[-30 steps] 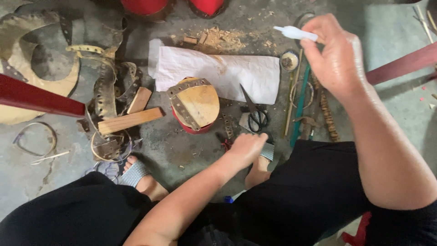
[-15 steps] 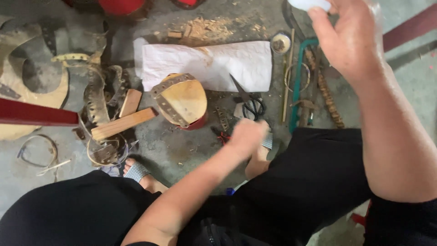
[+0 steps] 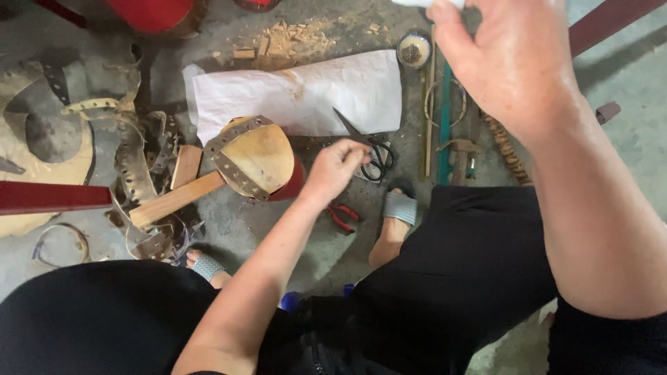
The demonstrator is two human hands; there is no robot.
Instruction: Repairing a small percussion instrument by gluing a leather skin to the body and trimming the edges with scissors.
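While the person is sitting low over the concrete floor [image 3: 625, 139], the left hand [image 3: 337, 167] is reaching down at the centre of the frame, its fingers curling together just beside the black scissors [image 3: 372, 149], whose blades are lying on the edge of the white paper sheet [image 3: 306, 94]; whether the fingers are already touching the handles is hard to tell. The right hand [image 3: 514, 59] is hovering at the upper right, close to the camera, fingers pinching a small white object [image 3: 424, 3] cut off by the top edge. Left of the scissors, a small drum [image 3: 253, 156] is resting tilted, near a wooden block [image 3: 177, 198], probably kept within easy reach.
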